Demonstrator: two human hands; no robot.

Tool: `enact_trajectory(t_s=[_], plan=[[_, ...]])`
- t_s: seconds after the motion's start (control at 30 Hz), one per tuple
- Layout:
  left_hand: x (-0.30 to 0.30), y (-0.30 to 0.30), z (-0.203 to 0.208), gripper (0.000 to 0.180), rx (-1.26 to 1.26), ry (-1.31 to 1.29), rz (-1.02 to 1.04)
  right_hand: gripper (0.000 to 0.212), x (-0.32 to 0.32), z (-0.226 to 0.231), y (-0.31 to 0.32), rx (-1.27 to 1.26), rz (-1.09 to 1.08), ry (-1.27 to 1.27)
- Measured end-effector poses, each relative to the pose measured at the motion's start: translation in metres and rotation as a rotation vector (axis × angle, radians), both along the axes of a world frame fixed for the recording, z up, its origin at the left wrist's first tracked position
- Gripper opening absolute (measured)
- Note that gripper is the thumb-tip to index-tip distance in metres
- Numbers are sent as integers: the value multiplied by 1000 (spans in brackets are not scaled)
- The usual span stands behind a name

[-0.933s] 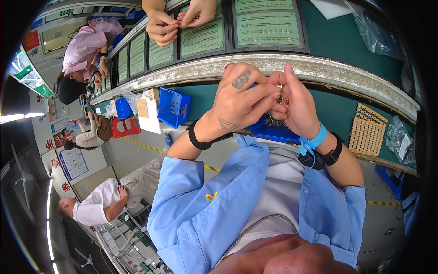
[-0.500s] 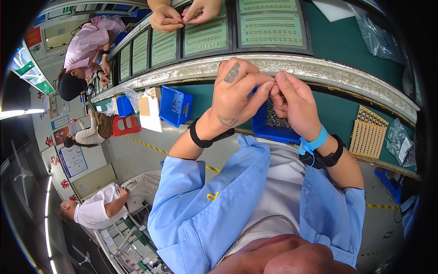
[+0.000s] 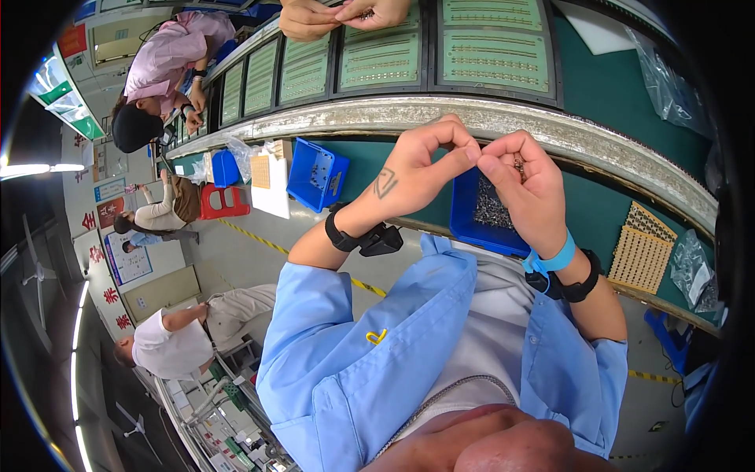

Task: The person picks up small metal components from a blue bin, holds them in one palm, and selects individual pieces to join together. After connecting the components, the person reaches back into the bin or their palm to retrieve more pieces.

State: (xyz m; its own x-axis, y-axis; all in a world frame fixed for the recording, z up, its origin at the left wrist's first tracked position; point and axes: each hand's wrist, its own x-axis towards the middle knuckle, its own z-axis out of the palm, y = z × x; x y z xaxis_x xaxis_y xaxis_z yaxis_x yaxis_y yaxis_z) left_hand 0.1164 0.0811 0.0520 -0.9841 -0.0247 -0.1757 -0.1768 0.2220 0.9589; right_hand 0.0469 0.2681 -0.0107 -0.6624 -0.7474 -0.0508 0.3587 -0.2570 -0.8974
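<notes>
My left hand (image 3: 421, 169) and my right hand (image 3: 528, 189) meet at the fingertips above the near edge of the work line. Thumb and forefinger of the left hand are pinched together; anything between them is too small to make out. The curled fingers of my right hand hold several small metal parts (image 3: 519, 164), and its thumb and forefinger touch near the left fingertips. Just below the right hand stands a blue bin (image 3: 480, 234) with a heap of small dark and silvery metal parts (image 3: 489, 206), partly hidden by that hand.
A worn metal rail (image 3: 472, 110) runs past my hands. Beyond it lie green circuit panels (image 3: 494, 61) in dark frames, with a co-worker's hands (image 3: 346, 16) over them. Another blue bin (image 3: 318, 175) stands left; perforated tan boards (image 3: 641, 250) and a plastic bag (image 3: 692, 267) lie right.
My left hand has turned at the wrist and its fingers have drawn in. My right hand has tilted, so the small metal parts in it now show. The whole view has shifted slightly.
</notes>
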Motion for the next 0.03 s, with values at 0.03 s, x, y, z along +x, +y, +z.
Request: enact_trajectory(t_s=[0.03], plan=[[0,0,-2,12,-11,5,-16,22,-2,-4,1,-3,38,-9]])
